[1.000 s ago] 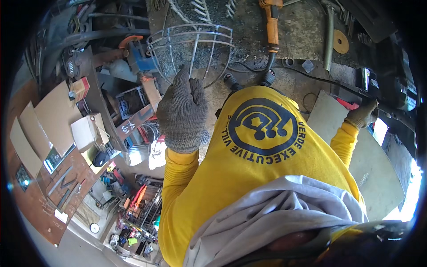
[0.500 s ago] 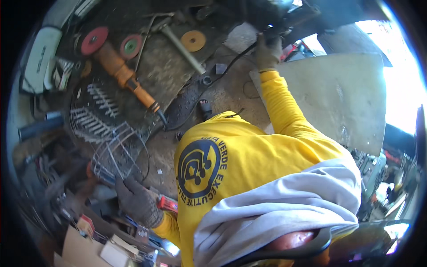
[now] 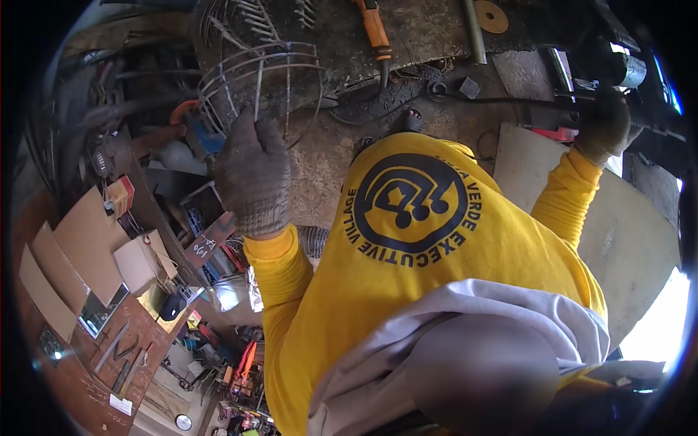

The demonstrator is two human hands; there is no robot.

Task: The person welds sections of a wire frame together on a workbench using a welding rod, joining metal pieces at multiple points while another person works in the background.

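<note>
My left hand [image 3: 251, 174], in a grey knit glove, grips the lower rim of a round wire cage [image 3: 265, 69] that rests on the dirty workbench [image 3: 407, 43]. The cage's bars curve up and away from the glove. My right hand [image 3: 603, 125], also gloved, is stretched far to the right and closed around a dark tool [image 3: 574, 94] with a black cable [image 3: 502, 99] running to it. What kind of tool it is I cannot tell. Yellow sleeves cover both arms.
An orange angle grinder [image 3: 375, 27] and a round abrasive disc [image 3: 492, 15] lie at the back of the bench. A large flat metal sheet [image 3: 640, 232] sits below my right arm. Cardboard pieces [image 3: 80, 247] and cluttered small tools [image 3: 233, 363] fill the left and lower left.
The view has swung back, so the wire cage is at the upper left again. My left hand stays on the cage. My right hand remains stretched out to the right.
</note>
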